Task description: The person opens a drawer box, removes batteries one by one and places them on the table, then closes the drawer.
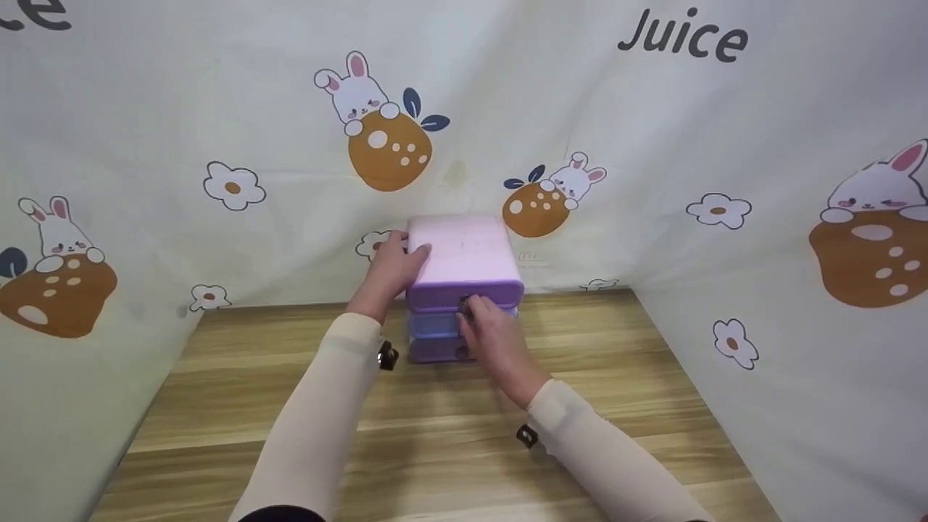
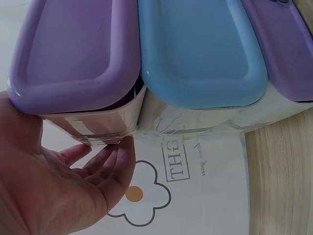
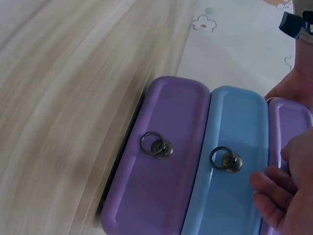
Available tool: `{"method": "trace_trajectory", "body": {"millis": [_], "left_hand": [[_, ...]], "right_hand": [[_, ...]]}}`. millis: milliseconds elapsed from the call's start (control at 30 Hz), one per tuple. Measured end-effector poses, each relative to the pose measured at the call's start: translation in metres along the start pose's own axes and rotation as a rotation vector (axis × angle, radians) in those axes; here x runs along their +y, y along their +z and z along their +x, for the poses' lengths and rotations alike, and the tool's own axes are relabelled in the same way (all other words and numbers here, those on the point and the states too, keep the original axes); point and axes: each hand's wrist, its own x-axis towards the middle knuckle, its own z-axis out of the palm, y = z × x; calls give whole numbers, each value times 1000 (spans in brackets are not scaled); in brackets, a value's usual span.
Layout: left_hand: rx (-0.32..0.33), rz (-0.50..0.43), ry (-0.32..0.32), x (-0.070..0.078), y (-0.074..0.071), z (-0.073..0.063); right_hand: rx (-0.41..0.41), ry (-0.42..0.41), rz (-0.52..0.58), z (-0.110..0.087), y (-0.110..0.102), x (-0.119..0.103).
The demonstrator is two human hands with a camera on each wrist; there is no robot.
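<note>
A small three-tier drawer unit with a pink top (image 1: 464,246) stands against the back sheet. Its fronts are purple at the top (image 2: 78,49), blue in the middle (image 2: 200,44) and purple at the bottom (image 3: 161,117). My left hand (image 1: 395,266) holds the unit's upper left side, thumb over the top edge and fingertips against the side wall. With my right hand (image 1: 496,337) I pinch the top drawer's ring pull (image 1: 465,303); the fingers hide most of it. A narrow dark gap shows behind the top front in the left wrist view.
Ring pulls hang on the middle drawer (image 3: 226,159) and the bottom drawer (image 3: 156,145). The unit stands at the back of a wood-grain table (image 1: 435,449). A white sheet (image 1: 254,94) printed with rabbits and flowers encloses the back and sides.
</note>
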Motion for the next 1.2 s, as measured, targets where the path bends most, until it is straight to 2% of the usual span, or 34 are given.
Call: {"method": "trace_trajectory", "body": {"millis": [133, 267, 400, 800, 1033, 1200], "left_hand": [[-1, 1, -6, 0, 0, -2], [8, -8, 11, -1, -1, -2], [17, -8, 27, -2, -1, -2], [5, -9, -3, -1, 0, -1], [12, -4, 8, -2, -1, -1], [17, -4, 14, -3, 1, 1]], "right_hand": [[62, -64, -24, 0, 4, 2], [75, -81, -33, 0, 5, 3], [56, -77, -29, 1, 4, 2], [27, -25, -49, 9, -1, -2], [-49, 34, -59, 13, -7, -7], [-66, 38, -80, 14, -9, -7]]}}
